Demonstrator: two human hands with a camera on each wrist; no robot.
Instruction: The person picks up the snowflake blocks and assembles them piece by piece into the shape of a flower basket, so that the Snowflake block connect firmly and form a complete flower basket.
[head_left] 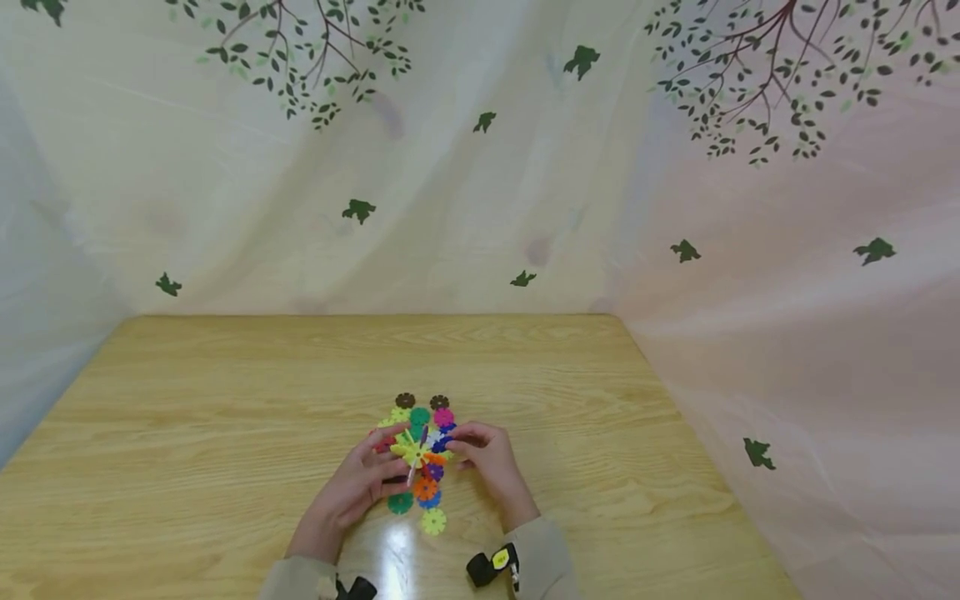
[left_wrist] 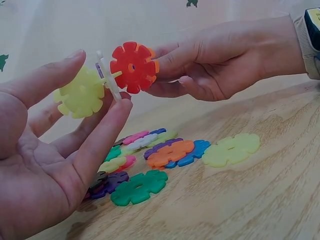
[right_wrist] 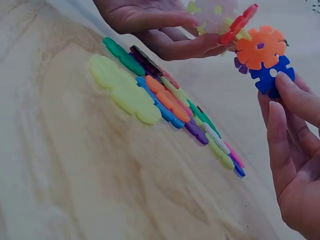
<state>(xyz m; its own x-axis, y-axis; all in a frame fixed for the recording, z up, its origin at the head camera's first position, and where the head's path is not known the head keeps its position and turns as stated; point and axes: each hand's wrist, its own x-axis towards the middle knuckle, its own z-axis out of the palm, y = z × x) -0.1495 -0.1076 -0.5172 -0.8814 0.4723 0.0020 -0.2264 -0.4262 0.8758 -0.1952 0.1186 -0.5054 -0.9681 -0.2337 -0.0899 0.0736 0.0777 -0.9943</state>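
Note:
My left hand [head_left: 351, 485] holds a joined cluster of notched plastic flower discs above the table, its fingertips at the rims. In the left wrist view the cluster shows a yellow disc [left_wrist: 80, 95], a white disc [left_wrist: 107, 75] seen edge-on and a red disc [left_wrist: 132, 67]. On the side toward my right hand [head_left: 491, 462] is an orange disc [right_wrist: 260, 47], with part of a purple one behind it. Thumb and fingers of the right hand pinch a blue disc [right_wrist: 272, 76], which overlaps the orange disc's lower edge in the right wrist view.
Loose discs lie spread on the wooden table [head_left: 225, 433] below the hands, some overlapping. Among them are a green disc [left_wrist: 140, 187], a yellow disc [left_wrist: 232, 150] and an orange disc [left_wrist: 171, 152]. A leaf-printed curtain [head_left: 450, 183] hangs behind the table.

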